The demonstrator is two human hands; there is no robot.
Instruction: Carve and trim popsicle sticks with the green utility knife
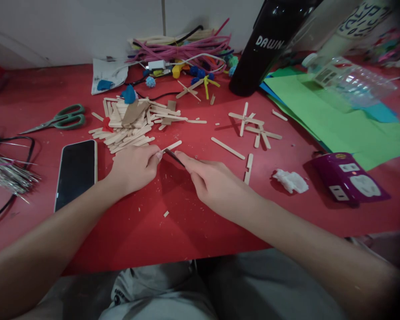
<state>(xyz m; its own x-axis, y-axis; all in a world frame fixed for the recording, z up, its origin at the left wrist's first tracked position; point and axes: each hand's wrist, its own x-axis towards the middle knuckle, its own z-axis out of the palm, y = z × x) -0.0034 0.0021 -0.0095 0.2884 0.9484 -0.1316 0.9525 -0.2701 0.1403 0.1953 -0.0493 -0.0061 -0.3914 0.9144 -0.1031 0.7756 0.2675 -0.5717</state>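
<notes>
My left hand [138, 166] is closed on a wooden craft stick [173, 145], pinching it between thumb and fingers just above the red table. A slim dark knife [174, 157] is in my right hand [211, 178], its tip touching or very near the stick. Just behind my left hand lies a heap of craft sticks [133, 126]. To the right of the knife are a loose stick [227, 148] and a notched stick [248, 169]. Small wood shavings and a chip [166, 214] are scattered in front of my hands.
A phone [76, 171] and green-handled scissors [68, 118] lie left. Crossed sticks [245, 119], crumpled tissue [290, 181], a purple packet [350, 178] and green paper [340, 111] are right. A black bottle [265, 49] and pink pipe cleaners [183, 51] stand and lie behind.
</notes>
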